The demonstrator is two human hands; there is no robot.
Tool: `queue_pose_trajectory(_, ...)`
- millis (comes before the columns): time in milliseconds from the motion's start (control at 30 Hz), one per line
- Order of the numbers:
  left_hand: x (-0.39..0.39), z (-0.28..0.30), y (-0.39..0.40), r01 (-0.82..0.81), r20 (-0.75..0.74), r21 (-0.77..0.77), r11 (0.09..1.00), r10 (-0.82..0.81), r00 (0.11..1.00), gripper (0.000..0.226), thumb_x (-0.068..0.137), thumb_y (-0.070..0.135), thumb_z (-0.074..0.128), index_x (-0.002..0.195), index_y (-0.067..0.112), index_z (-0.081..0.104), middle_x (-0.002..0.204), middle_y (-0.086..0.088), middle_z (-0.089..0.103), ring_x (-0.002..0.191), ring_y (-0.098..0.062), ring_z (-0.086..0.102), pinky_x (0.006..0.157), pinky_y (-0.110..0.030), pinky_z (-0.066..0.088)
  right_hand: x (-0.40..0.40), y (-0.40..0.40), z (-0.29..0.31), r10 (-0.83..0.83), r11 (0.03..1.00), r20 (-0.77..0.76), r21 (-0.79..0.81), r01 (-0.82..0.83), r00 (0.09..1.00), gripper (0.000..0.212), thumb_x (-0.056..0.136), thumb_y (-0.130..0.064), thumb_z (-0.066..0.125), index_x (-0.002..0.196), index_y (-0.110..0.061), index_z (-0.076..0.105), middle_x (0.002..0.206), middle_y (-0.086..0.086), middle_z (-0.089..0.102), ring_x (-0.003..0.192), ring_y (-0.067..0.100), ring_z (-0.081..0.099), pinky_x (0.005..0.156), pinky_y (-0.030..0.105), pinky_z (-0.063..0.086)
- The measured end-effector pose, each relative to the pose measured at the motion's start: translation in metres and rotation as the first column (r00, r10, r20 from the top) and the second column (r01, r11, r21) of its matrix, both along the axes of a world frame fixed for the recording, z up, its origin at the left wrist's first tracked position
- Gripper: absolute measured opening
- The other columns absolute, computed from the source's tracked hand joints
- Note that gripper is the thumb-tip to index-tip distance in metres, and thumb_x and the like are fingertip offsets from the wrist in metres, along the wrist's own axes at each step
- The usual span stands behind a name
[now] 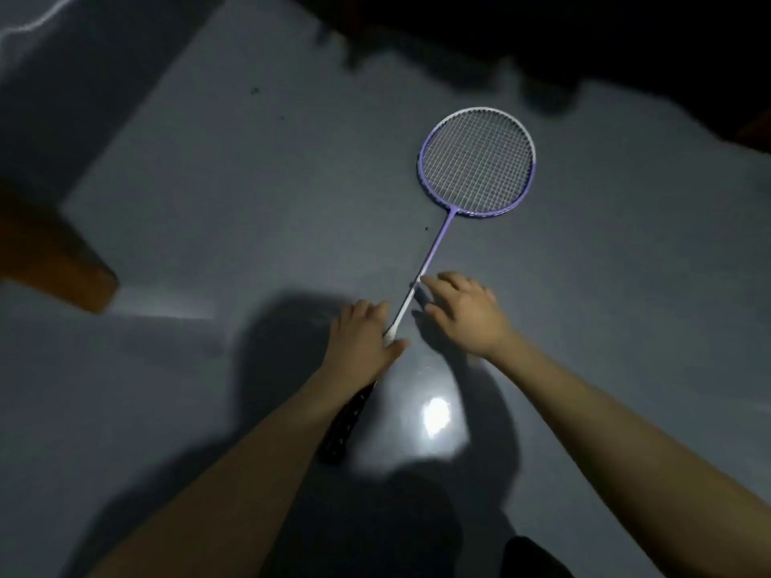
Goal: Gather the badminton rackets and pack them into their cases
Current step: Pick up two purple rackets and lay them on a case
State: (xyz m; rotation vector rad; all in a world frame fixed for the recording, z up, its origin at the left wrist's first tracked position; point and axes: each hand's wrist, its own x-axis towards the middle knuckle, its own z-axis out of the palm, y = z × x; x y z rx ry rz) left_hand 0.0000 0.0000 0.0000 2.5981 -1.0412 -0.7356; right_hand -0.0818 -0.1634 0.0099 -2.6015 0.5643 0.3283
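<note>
A purple and white badminton racket lies on the grey floor, its head pointing far right and its dark grip toward me. My left hand is closed around the top of the grip where the white shaft begins. The lower grip sticks out below that hand. My right hand hovers with spread fingers just right of the shaft, fingertips touching or nearly touching it. No racket case is in view.
A brown wooden furniture piece juts in at the left. Dark shapes line the far right edge. A bright light reflection shines on the glossy floor between my forearms.
</note>
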Motion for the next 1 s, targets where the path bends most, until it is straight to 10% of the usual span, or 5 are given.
queue_pose_trajectory(333, -0.031, -0.024, 0.004, -0.054, -0.078, -0.186, 0.981, 0.04, 0.996, 0.039, 0.084, 0.014, 0.05, 0.122, 0.012, 0.051, 0.095, -0.015, 0.049, 0.089, -0.036, 0.051, 0.075, -0.037, 0.043, -0.007, -0.001, -0.028, 0.076, 0.989, 0.047, -0.128, -0.069, 0.996, 0.041, 0.096, -0.043, 0.037, 0.137, -0.036, 0.038, 0.153, -0.008, 0.022, 0.136, 0.016, 0.025, 0.103, 0.04, 0.017)
queue_pose_trajectory(667, -0.126, 0.015, -0.106, 0.015, -0.105, -0.429, 0.903, -0.066, 0.992, 0.039, 0.078, 0.022, 0.054, 0.114, 0.013, 0.063, 0.084, -0.013, 0.056, 0.071, -0.031, 0.059, 0.068, -0.037, 0.051, -0.141, -0.086, 0.016, -0.254, 0.963, 0.145, -0.054, 0.264, 0.956, 0.045, 0.097, -0.04, 0.036, 0.141, -0.032, 0.033, 0.152, -0.002, 0.026, 0.134, 0.021, 0.03, 0.103, 0.035, 0.018)
queue_pose_trajectory(1000, -0.261, 0.033, -0.213, 0.162, -0.131, -0.492, 0.856, -0.256, 0.958, 0.049, 0.08, 0.04, 0.043, 0.122, 0.018, 0.057, 0.097, -0.006, 0.055, 0.077, -0.03, 0.058, 0.071, -0.04, 0.051, -0.359, -0.121, 0.013, -0.768, 0.602, 0.166, -0.147, 0.785, 0.619, 0.052, 0.088, -0.042, 0.036, 0.133, -0.019, 0.048, 0.132, 0.012, 0.05, 0.116, 0.037, 0.047, 0.096, 0.046, 0.032)
